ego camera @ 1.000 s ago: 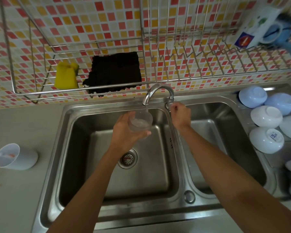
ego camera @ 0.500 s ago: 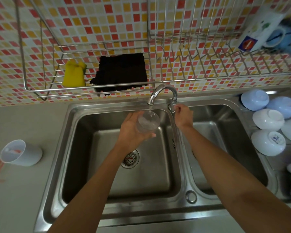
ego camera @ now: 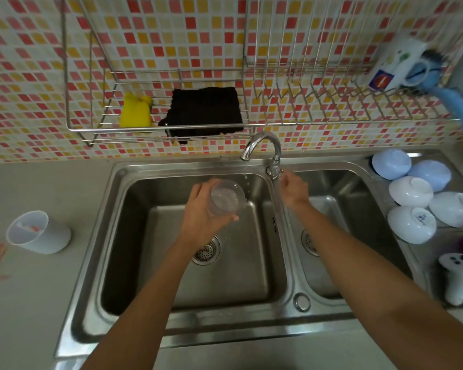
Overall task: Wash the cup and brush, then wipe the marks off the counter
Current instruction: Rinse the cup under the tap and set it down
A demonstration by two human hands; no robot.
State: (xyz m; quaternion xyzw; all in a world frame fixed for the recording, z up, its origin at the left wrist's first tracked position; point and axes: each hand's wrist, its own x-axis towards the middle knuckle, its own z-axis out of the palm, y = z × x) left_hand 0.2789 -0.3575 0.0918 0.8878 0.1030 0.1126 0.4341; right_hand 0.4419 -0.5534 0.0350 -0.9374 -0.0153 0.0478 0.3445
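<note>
Now I see left hand wrapped round cup over the sink | right hand at tap, grip unclear | cup looks light, wet, slippery; hold its sides.

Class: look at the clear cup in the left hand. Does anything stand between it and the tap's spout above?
Nothing visible does. The left hand holds the clear cup mouth up, just below the spout, with only open air and drips between.
</note>
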